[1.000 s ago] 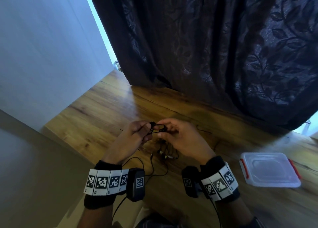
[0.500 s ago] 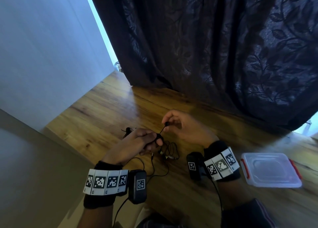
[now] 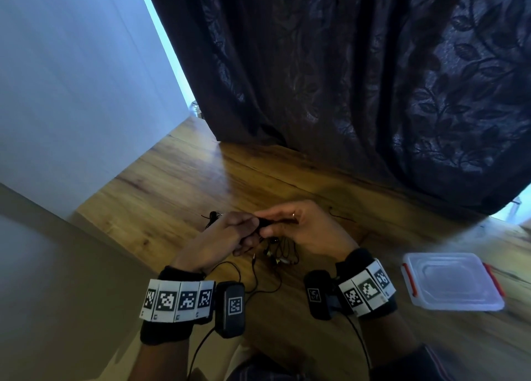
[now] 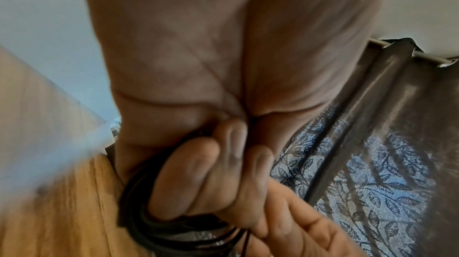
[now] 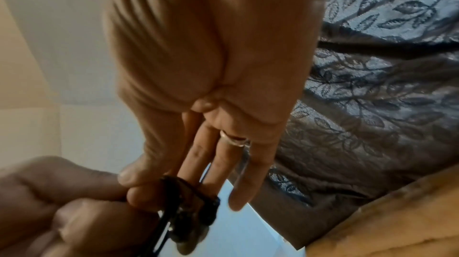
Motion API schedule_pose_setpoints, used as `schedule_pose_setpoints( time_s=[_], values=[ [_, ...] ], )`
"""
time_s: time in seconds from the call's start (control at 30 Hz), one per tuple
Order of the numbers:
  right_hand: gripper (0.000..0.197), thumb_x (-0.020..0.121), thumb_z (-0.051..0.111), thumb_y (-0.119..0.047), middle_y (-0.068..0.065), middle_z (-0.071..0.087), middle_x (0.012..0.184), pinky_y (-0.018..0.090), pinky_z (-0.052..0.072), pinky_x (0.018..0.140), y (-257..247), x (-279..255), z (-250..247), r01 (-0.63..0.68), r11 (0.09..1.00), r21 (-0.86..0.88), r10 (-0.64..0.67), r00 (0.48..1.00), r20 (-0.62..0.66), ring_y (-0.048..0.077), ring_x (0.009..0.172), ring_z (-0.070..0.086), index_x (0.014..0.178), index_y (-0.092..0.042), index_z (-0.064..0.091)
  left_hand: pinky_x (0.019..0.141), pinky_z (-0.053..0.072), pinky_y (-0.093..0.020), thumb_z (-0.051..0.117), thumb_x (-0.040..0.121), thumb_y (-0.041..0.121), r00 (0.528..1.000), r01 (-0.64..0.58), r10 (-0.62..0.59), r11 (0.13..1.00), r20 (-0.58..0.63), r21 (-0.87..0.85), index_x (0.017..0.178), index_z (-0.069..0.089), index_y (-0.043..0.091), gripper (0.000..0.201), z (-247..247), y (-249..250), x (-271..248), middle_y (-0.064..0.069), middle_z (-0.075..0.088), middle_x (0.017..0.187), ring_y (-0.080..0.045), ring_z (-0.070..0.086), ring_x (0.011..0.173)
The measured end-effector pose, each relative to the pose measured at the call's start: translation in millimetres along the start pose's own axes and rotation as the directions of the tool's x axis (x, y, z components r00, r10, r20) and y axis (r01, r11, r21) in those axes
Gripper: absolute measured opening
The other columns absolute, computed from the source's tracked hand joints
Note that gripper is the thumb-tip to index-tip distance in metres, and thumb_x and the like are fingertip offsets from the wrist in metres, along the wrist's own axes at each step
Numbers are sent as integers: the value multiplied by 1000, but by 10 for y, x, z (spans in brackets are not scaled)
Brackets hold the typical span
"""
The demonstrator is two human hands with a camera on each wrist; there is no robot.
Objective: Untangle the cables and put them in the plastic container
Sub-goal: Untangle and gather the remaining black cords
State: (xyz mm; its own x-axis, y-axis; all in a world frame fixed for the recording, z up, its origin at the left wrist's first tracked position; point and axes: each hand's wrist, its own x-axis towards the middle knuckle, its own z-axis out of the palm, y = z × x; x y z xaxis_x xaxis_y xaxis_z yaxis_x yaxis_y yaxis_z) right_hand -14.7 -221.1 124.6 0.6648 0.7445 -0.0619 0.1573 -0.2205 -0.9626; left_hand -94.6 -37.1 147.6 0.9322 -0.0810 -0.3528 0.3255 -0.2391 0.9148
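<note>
My left hand (image 3: 230,237) and right hand (image 3: 298,228) meet above the wooden table (image 3: 172,196). The left hand's fingers (image 4: 198,180) curl round a coil of black cable (image 4: 139,212). My right hand's thumb and forefinger (image 5: 139,182) pinch the black cable loops (image 5: 188,200) where the hands touch. A tangle of thin black cables (image 3: 278,251) with small plugs lies on the table beneath the hands. One cable end with an earbud (image 3: 213,215) pokes out left of the left hand. The plastic container (image 3: 451,280), clear with red clips and its lid on, sits to the right.
A dark leaf-patterned curtain (image 3: 359,93) hangs behind the table. A pale wall (image 3: 71,93) stands to the left. A thin stray cable (image 3: 342,215) lies beyond the right hand. Black wires run from both wrist cameras toward my body.
The right hand, which had drawn away to the right with a cable end, has come back to the left hand and pinches the coil there. The left hand has barely moved.
</note>
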Motion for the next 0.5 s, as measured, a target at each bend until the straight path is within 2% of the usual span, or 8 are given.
schedule_pose_setpoints(
  time_s=[0.1,0.27,0.37,0.43,0.5],
  values=[
    [27,91,70,-10,-13,76,102,40,51,105,21,7,-10,0,1000,-19,-1,1000,-31,4,105,69,111,-28,73,50,29,-20,39,106,19,1000,-5,5,1000,20,4,88,59,5,31,3,-6,-6,4,44,59,-9,35,51],
    [20,94,69,-16,-11,74,107,35,52,102,22,12,8,8,991,-131,-15,998,-58,0,104,67,110,-27,73,56,34,-25,40,106,25,999,-27,28,999,-19,39,80,57,10,35,16,-73,25,2,50,62,-13,41,56],
    [17,94,69,-16,-11,74,108,33,53,101,39,16,15,76,979,-189,-94,992,-87,-1,105,66,110,-22,73,64,38,-31,43,105,33,990,-49,65,991,-122,127,74,60,20,38,44,-80,54,1,56,66,-14,49,63],
    [16,94,68,-16,-11,74,107,32,53,100,56,20,34,108,972,-208,-132,986,-105,0,105,66,109,-19,73,68,38,-32,43,103,42,978,-72,114,970,-172,232,69,59,32,38,73,-64,64,0,54,73,-17,52,70],
    [15,94,68,-15,-13,74,104,30,54,98,63,15,59,136,969,-206,-167,976,-140,1,103,67,107,-17,74,70,38,-30,42,103,42,969,-69,134,954,-208,292,73,57,31,36,87,-53,70,-7,54,88,-23,54,82]
  ],
)
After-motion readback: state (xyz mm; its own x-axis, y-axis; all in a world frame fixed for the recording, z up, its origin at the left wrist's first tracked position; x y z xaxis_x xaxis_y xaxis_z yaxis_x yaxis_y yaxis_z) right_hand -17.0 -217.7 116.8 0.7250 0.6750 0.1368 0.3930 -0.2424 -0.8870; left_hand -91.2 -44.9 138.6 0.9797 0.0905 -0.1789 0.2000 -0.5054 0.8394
